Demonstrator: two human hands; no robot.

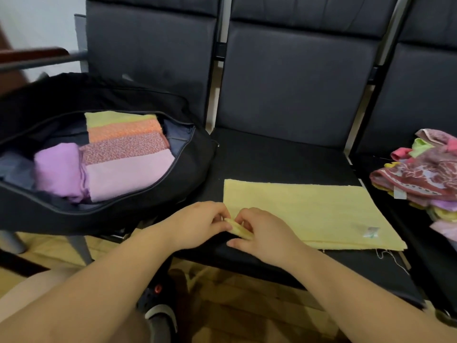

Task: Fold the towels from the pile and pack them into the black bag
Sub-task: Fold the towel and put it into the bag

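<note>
Black seat [284, 164]: your left hand [200, 225] and right hand [262, 231] pinch the yellow towel [309, 211] corner at 6 o'clock; black bag [148, 194] at 9 o'clock.

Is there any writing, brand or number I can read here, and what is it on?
No readable text in this view.
Tag on the yellow towel, near its right corner: whitish with bluish marks, too blurred to read.
Tag on the patterned towel in the pile: pale, too small to read.
Black bag: no visible brand or label.

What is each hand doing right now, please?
Left hand: pinching the near left corner of the yellow towel.
Right hand: pinching the same corner.
</note>
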